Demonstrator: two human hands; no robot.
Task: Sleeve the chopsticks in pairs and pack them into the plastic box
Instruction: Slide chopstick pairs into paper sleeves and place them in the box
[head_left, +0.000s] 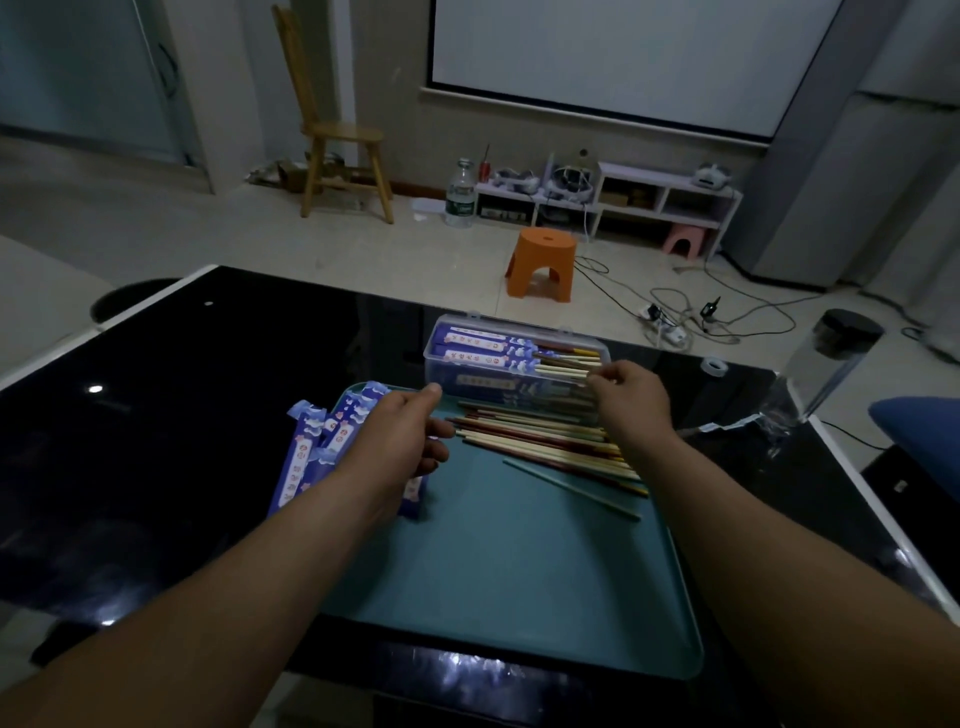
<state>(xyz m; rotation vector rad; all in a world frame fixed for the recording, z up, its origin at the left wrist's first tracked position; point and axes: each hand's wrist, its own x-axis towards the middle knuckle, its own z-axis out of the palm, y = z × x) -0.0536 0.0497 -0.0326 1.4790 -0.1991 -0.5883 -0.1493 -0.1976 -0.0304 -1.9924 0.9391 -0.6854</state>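
Status: approx mid-task, prob less than half done.

Done: several sleeved pairs (483, 345) already lie in the plastic box (519, 329), just beyond both hands, bare ends pointing toward the right hand's side. Box is open, w/ room left on top as far as I can see. At least one more sleeve shows thru the front wall lower down.

In hand: right hand (631, 395) is at the box's near right corner, fingertips pinching the bare ends of the front pair (563, 368). Looks like seating or squaring it in the box, not 100% sure. Left hand (400, 436) hovers loosely spread, nothing seen in it. It is over the right edge of the empty sleeves (306, 457); can't tell if it touches them.

Left to do: a good pile of loose chopsticks (540, 441), mixed pale and dark, lies between the hands and under the right wrist, on the mat (519, 561) on the table (182, 415). One strays nearer the body. Sleeve stack is mostly left of the left hand, so supply looks OK.

Next, my guess: let go of the pair, left grabs a sleeve, right picks 2 matching sticks.
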